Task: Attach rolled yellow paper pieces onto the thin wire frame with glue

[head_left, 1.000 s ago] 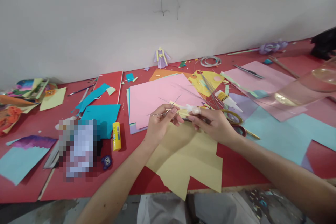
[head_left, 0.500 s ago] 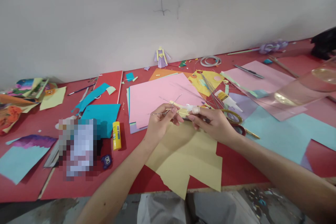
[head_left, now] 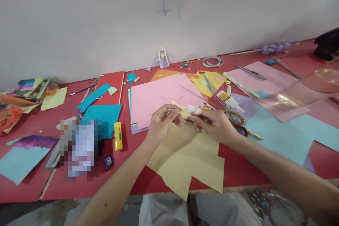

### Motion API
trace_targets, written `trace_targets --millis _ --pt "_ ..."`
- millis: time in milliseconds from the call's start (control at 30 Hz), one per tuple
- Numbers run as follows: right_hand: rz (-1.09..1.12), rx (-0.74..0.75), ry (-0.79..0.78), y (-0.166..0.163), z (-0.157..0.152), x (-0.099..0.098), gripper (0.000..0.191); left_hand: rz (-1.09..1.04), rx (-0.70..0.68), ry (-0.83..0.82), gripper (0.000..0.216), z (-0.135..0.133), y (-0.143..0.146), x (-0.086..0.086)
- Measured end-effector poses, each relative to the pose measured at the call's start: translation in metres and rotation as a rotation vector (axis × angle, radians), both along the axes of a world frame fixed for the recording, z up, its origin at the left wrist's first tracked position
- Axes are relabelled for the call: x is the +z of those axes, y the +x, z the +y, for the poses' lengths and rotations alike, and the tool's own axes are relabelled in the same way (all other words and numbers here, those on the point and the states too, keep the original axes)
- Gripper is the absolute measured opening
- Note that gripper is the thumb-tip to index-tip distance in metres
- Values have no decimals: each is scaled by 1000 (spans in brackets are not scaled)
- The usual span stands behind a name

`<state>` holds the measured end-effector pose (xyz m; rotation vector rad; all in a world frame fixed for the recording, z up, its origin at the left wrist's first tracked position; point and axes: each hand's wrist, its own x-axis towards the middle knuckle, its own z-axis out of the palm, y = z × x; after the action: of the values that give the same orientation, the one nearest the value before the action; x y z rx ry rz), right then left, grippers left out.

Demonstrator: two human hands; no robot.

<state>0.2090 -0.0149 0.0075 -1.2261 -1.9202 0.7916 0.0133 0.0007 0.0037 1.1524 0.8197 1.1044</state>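
Twisted wire [head_left: 159,114] is pinched by the left grip [head_left: 164,120], a white-tipped glue bottle [head_left: 197,111] by the right grip [head_left: 215,123]; the tip [head_left: 191,108] should be steadied near the wire.

A pink sheet [head_left: 159,90], red desk [head_left: 144,183] beneath; silver wire [head_left: 179,100] and a white nozzle [head_left: 197,111] before it, tan paper [head_left: 190,159] nearer; yellow glue stick [head_left: 118,136] left, lilac-and-yellow paper figure [head_left: 164,59] behind.

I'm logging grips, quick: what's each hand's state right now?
Left hand: closed, holding twisted wire.
Right hand: closed, holding a white-tipped object, partly hidden.
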Motion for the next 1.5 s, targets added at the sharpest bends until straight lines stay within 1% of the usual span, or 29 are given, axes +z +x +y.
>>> trace_targets --millis 467,700,900,1267,1500 --pt "18 8 12 0 1 -3 26 -19 -44 13 20 1 -2 -3" --pt "22 12 1 0 0 -3 27 -25 -44 17 20 1 -1 -3" --pt "9 17 29 0 1 -2 26 -26 -42 8 20 1 -1 -3" --pt "4 21 32 0 1 -2 26 -21 -49 17 18 1 -2 -4" --pt "-42 24 70 -1 0 0 36 -27 -55 11 18 0 -1 -3"
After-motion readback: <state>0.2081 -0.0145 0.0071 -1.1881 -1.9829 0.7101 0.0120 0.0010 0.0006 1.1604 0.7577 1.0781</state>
